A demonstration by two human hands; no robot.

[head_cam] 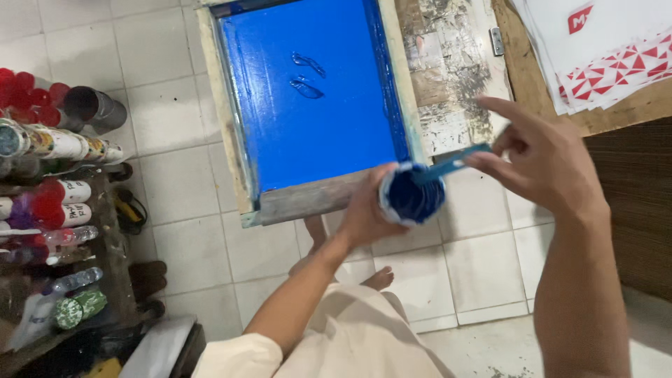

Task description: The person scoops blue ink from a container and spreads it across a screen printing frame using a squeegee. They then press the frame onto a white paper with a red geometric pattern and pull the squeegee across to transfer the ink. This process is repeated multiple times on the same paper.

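We look down on a floor [455, 266] of pale square tiles with grey grout, evenly lit. On the left we see a dark, crowded shelf [105, 231] packed with red-capped bottles [31, 94] and jars, and a grey can [94, 106] lying on its side. At the far right a wooden counter [616, 115] carries a stack of white printed sheets [602, 49], with a brown woven surface [630, 203] beneath it.
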